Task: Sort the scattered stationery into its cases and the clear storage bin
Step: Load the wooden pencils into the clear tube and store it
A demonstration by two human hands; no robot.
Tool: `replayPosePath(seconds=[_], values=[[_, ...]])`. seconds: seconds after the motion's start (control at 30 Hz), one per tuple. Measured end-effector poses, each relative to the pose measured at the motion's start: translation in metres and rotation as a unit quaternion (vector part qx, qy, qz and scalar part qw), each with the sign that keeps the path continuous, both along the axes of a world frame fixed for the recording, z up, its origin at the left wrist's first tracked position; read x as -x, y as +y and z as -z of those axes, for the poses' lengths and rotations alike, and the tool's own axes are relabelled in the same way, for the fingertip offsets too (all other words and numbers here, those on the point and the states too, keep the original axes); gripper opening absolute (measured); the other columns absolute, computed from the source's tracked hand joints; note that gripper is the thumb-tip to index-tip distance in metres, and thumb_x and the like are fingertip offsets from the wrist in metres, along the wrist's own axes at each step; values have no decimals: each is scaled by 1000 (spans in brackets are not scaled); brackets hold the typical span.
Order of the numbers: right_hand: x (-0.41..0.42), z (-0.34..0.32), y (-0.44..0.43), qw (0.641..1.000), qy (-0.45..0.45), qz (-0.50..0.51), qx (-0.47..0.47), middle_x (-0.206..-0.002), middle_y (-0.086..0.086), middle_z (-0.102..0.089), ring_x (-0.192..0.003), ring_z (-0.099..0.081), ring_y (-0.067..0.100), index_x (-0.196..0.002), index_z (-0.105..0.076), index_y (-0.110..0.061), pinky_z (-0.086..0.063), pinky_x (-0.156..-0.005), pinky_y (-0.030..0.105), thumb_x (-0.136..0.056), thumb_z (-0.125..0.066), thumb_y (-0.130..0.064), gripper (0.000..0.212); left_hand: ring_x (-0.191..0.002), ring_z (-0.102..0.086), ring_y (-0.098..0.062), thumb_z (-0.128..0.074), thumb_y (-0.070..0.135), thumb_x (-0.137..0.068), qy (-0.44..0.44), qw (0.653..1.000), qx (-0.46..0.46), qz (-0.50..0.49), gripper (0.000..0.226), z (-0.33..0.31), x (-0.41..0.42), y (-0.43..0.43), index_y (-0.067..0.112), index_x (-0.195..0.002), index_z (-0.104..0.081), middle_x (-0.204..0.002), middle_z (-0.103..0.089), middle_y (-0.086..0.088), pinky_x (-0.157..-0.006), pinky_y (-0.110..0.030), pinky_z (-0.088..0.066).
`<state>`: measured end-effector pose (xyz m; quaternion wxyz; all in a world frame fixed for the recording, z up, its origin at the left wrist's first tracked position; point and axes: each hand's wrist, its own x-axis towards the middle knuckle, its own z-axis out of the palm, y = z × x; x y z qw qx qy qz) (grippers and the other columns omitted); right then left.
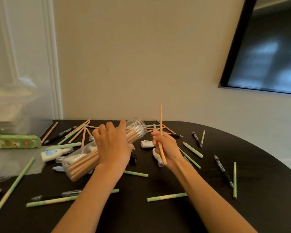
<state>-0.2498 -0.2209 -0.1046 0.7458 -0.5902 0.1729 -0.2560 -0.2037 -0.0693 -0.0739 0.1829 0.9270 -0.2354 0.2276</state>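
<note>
My left hand (pixel 113 145) grips a clear plastic tube case (pixel 81 163) tilted above the black table (pixel 242 207), its open mouth up and to the right. The case holds several tan wooden pencils. My right hand (pixel 165 148) holds one tan pencil (pixel 161 130) nearly upright, just right of the case's mouth. Green pencils (pixel 166 197), more tan pencils (pixel 79 132) and black pens (pixel 223 170) lie scattered over the table. White correction tapes (pixel 146 143) and a glue bottle (pixel 53 153) lie near my hands.
A green cardboard box (pixel 15 141) lies at the left edge, beside a clear storage bin (pixel 8 105) and a clear lid (pixel 10 165). A wall runs behind the table, with a dark screen (pixel 269 52) at upper right. The table's right edge curves.
</note>
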Motion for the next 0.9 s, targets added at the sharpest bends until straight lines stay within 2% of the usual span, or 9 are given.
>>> replayPosePath(seconds=[0.07,0.17,0.33,0.43,0.53,0.63,0.73,0.8,0.9], values=[[2,1,6,999,-20,-29,-31,-68,10,-63,-41,-35,5,-105,-61,0,-28,-36,14,-94,-46,-9,20,-121,-37,-25,-60,41,-85,6,1000,11,-2,68,0,2,2,28,-141,-25,-129,-43,-6,-100,-37,-27],[5,1,10,995,-43,-43,-78,-84,15,-71,-43,-42,7,-111,-58,2,-35,-38,13,-96,-41,-9,26,-122,-36,-25,-59,39,-86,18,1000,14,8,69,5,6,-2,28,-143,-22,-131,-41,-5,-101,-38,-26],[6,5,2,995,-59,-21,-79,-77,9,-71,-38,-35,4,-103,-53,-1,-28,-33,11,-97,-40,-4,14,-124,-35,-24,-59,41,-86,23,1000,7,17,72,11,7,-7,27,-144,-19,-133,-40,-5,-101,-37,-26],[5,4,-1,996,-68,-1,-55,-66,7,-65,-35,-34,4,-95,-55,-2,-26,-33,10,-98,-42,-12,17,-124,-35,-24,-59,41,-86,19,1000,13,15,72,13,5,-6,28,-144,-19,-133,-40,-5,-101,-37,-26],[6,5,-3,999,-48,4,-4,-54,1,-45,-38,-31,4,-86,-58,-4,-24,-34,14,-100,-40,-23,30,-123,-36,-24,-60,41,-86,23,1000,7,9,72,18,4,-5,28,-144,-20,-133,-40,-5,-100,-37,-27],[5,8,0,994,14,43,97,-58,1,-37,-48,-33,7,-74,-56,-9,-32,-46,17,-99,-40,-31,37,-123,-36,-24,-60,42,-86,24,1000,0,8,72,20,4,-6,28,-144,-20,-133,-41,-5,-99,-36,-27],[1,8,3,984,58,80,146,-69,3,-46,-71,-45,15,-69,-54,-14,-43,-73,26,-99,-37,-37,42,-123,-36,-25,-60,40,-86,22,1000,-2,8,71,21,4,-6,27,-144,-21,-133,-41,-6,-99,-36,-27],[0,11,7,982,52,85,159,-77,3,-52,-81,-52,15,-70,-53,-14,-44,-83,27,-99,-36,-35,40,-123,-36,-25,-60,40,-85,23,1000,-2,6,71,22,5,-5,27,-143,-22,-133,-41,-6,-100,-37,-27],[-1,16,18,985,-24,79,152,-82,2,-61,-79,-61,7,-83,-53,-12,-47,-77,19,-101,-34,-22,28,-123,-37,-25,-61,40,-85,18,1000,-2,5,71,23,5,-4,27,-143,-22,-133,-42,-6,-100,-37,-26]])
